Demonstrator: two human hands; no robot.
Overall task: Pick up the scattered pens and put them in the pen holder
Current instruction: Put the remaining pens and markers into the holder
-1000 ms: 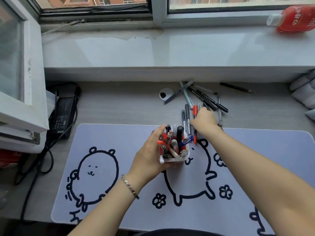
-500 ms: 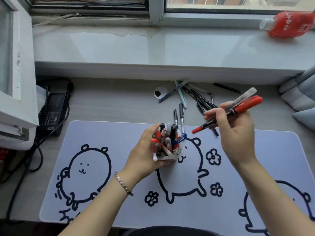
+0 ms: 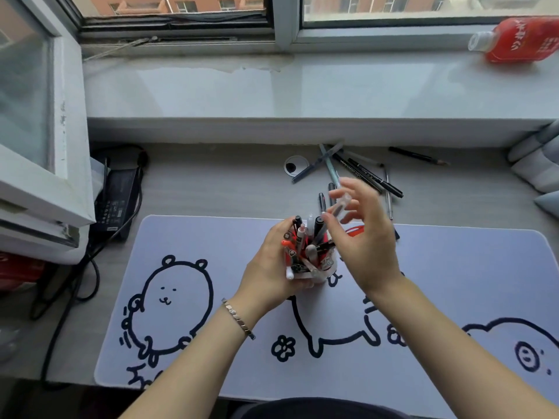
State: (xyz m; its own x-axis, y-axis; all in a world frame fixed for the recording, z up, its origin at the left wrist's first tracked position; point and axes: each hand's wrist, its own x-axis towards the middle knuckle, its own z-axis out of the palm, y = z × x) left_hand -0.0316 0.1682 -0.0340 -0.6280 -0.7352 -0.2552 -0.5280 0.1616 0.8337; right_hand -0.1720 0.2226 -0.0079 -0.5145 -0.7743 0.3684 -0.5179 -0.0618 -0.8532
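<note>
Nearest the camera, two bare forearms reach over the desk mat [image 3: 453, 267] printed with cartoon animals. The left hand [image 3: 269, 267], a bracelet [image 3: 239, 319] at its wrist, is wrapped around the pen holder [image 3: 311, 269] and steadies it upright on the mat; the holder is already crowded with pens and markers. The right hand [image 3: 363, 237] sits just beside and above the holder's mouth, its fingers [image 3: 348, 189] loosely pinching a clear-barrelled pen [image 3: 340, 207] whose lower end angles down among the pens already standing there; a red marker [image 3: 355, 229] shows at the palm, but motion blur hides whether it is gripped too. The step in hand looks like the drop-in of this batch. Finishing it calls for finding a gap in the packed holder and letting go without tipping it. Beyond, on the bare desk, a cluster of scattered pens [image 3: 363, 173] lies crossed near a cable grommet [image 3: 296, 166], with one dark pen [image 3: 414, 155] apart to the right. A red bottle [image 3: 520, 39] lies on the windowsill farthest off.
</note>
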